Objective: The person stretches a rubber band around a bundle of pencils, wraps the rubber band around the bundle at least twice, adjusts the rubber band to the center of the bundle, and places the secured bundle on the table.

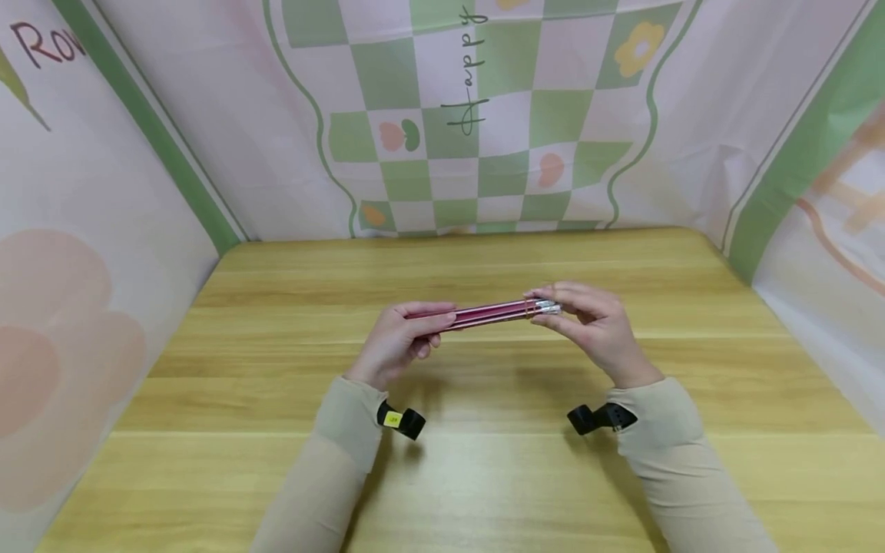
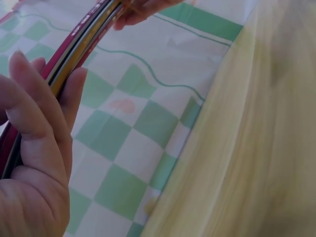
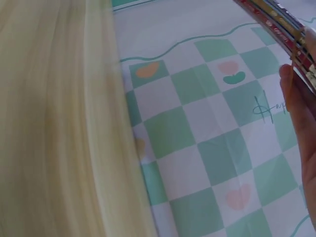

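A bundle of pencils (image 1: pixel 487 313), dark red with some black and gold barrels, is held level above the table. My left hand (image 1: pixel 401 334) grips its left part, thumb lying along the near side. At the right end, with silvery metal tips, my right hand (image 1: pixel 594 319) has thumb and fingers around the bundle at a thin orange-brown rubber band (image 1: pixel 529 308). In the right wrist view the rubber band (image 3: pixel 293 59) runs from the pencils (image 3: pixel 276 24) down against a finger. The left wrist view shows the pencils (image 2: pixel 79 49) passing between my left fingers (image 2: pixel 37 103).
Below the hands spreads a wood-grain table (image 1: pixel 276 384). A cloth backdrop (image 1: pixel 505 115) with green and white checks rises at its far edge, and printed cloth walls (image 1: pixel 90 307) stand at both sides. Each wrist carries a small black camera (image 1: pixel 412 422).
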`<control>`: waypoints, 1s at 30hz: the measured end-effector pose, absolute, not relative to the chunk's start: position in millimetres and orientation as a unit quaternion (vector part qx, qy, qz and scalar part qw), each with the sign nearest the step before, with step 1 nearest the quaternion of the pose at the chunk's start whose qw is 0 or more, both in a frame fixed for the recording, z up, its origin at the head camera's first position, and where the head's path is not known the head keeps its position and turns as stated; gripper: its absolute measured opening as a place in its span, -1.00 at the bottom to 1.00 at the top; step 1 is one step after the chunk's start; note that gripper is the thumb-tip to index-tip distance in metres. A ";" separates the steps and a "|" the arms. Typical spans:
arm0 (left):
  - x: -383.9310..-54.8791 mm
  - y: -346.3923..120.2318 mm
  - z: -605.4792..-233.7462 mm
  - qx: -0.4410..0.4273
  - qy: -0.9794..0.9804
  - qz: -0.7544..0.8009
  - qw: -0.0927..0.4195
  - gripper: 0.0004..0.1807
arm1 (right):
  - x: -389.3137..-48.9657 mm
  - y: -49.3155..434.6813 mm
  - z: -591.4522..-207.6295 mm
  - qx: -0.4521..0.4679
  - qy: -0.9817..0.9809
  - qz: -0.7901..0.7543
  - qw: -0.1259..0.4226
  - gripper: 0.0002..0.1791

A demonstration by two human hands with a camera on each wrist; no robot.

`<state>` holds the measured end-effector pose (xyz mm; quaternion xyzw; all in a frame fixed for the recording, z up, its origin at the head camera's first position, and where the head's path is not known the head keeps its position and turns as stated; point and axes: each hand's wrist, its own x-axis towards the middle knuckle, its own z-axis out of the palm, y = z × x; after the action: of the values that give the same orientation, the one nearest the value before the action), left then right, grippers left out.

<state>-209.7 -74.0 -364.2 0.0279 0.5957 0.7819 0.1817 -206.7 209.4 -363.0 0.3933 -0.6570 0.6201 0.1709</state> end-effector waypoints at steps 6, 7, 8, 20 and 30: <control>-208.6 -79.4 -361.0 0.044 0.602 0.774 0.193 -0.59 | -202.6 209.2 -358.0 0.384 -0.684 0.600 0.155 -0.60; -208.7 -79.7 -360.7 0.045 0.603 0.772 0.195 -0.58 | -201.9 209.1 -357.5 0.379 -0.692 0.596 0.151 -0.62; -208.7 -80.1 -360.3 0.046 0.605 0.770 0.196 -0.58 | -201.1 208.8 -356.8 0.372 -0.703 0.588 0.148 -0.64; -209.3 -83.0 -356.2 0.062 0.629 0.749 0.197 -0.67 | -196.5 206.2 -350.9 0.347 -0.677 0.644 0.078 -0.67; -208.4 -85.9 -351.2 0.069 0.636 0.744 0.194 -0.61 | -194.8 211.6 -347.7 0.329 -0.689 0.642 0.071 -0.71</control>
<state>-208.4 -85.9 -351.2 0.0688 0.6358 0.7439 0.1938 -194.8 211.6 -347.7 0.3291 -0.6892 0.6416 0.0714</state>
